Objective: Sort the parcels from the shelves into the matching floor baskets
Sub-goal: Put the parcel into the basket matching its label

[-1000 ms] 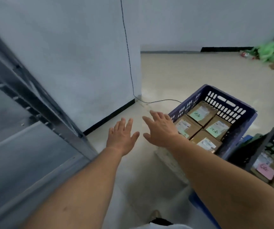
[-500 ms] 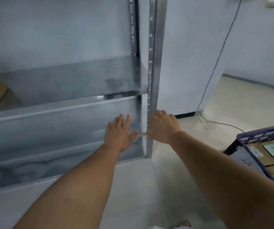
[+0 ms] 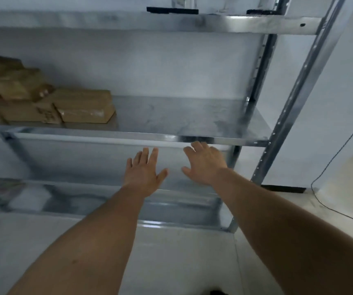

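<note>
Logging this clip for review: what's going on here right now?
A person faces a metal shelving unit with both bare arms stretched out. The left hand and right hand are open with fingers spread, holding nothing, just below the front edge of the middle shelf. Brown cardboard parcels sit stacked at that shelf's left end, apart from both hands. None is picked up yet.

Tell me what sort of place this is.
Probably a storeroom or parcel-sorting room: bare metal shelving, brown cardboard parcels stacked at the left of one shelf, and a plain white wall behind.
</note>
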`<state>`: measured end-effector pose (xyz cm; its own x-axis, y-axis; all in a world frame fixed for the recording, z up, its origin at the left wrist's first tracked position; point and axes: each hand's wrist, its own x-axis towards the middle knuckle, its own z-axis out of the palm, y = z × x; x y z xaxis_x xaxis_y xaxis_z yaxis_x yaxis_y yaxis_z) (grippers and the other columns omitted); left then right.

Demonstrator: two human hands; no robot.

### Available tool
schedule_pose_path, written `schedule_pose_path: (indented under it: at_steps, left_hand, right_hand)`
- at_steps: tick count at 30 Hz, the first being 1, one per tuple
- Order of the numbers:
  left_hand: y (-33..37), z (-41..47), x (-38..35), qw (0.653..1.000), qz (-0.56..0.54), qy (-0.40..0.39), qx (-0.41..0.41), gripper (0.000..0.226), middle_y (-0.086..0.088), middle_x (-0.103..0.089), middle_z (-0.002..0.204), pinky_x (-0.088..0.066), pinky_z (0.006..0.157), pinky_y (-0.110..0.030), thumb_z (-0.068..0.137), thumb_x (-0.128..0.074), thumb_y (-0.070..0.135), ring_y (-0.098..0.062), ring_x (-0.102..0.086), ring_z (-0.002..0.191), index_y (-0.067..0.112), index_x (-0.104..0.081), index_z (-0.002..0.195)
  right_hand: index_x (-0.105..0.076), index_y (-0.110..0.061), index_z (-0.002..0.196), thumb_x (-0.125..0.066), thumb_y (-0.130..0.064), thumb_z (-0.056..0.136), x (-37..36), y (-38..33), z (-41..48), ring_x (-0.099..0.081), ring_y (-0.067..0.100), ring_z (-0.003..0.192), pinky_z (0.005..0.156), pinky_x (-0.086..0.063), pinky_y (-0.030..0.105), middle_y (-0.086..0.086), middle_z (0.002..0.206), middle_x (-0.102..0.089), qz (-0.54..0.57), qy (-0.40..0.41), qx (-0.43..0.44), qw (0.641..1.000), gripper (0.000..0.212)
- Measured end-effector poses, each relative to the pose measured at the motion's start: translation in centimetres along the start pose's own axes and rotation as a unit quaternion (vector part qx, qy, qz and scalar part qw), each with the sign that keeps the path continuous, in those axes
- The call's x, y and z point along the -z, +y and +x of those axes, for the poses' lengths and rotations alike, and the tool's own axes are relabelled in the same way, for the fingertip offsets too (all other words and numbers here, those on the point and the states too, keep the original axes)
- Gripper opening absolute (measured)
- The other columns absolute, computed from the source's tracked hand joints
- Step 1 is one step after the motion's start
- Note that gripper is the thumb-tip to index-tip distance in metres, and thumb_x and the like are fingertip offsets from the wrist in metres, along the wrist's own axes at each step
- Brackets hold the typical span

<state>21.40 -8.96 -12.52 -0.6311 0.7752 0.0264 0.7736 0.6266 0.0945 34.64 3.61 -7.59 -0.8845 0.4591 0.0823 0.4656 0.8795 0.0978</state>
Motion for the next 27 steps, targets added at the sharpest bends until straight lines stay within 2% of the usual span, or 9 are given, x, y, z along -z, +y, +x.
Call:
schedule_pose_path:
  at_steps: [4,15,20,27]
  left_hand:
    - [-5.0,0.7,0.9,0.999,-0.013,0.021,0.043,0.076,-0.006,0.005,0.161,-0.003,0.119,-0.044,0.094,-0.024,0.063,-0.024,-0.001,0.148,0.025,0.007,0.152]
    - [-19.0,6.2,1.7,0.988,0.0,0.014,0.154,0.076,-0.005,0.008,0.161,-0.004,0.12,-0.042,0.095,-0.029,0.061,-0.023,0.0,0.148,0.026,0.009,0.152]
    - [-23.1,11.1,3.5,0.986,0.013,0.011,0.166,0.076,-0.007,0.004,0.161,-0.008,0.119,-0.041,0.095,-0.028,0.06,-0.024,-0.003,0.148,0.024,0.004,0.153]
    - [-26.3,17.9,4.9,0.988,-0.012,0.04,0.147,0.072,-0.008,-0.005,0.161,-0.017,0.116,-0.04,0.096,-0.03,0.059,-0.025,-0.011,0.147,0.021,-0.007,0.153]
  right_hand:
    - [-0.039,-0.016,0.138,-0.046,-0.052,0.091,0.3,-3.5,4.6,-0.038,0.028,0.129,0.1,-0.038,0.04,0.01,0.141,-0.039,-0.003,0.017,0.047,0.999,0.06]
    - [-0.04,-0.015,0.135,-0.041,-0.056,0.092,-1.6,-12.4,19.8,-0.038,0.027,0.126,0.093,-0.039,0.04,0.01,0.137,-0.041,0.017,0.019,0.14,0.99,0.059]
    - [-0.04,-0.012,0.134,-0.04,-0.054,0.094,-1.1,-13.9,26.6,-0.037,0.027,0.126,0.092,-0.039,0.039,0.01,0.138,-0.04,0.038,0.02,0.156,0.987,0.058]
    - [-0.038,-0.015,0.137,-0.041,-0.055,0.092,-1.6,-13.7,33.1,-0.038,0.026,0.127,0.095,-0.04,0.039,0.009,0.139,-0.039,0.052,0.009,0.124,0.991,0.06]
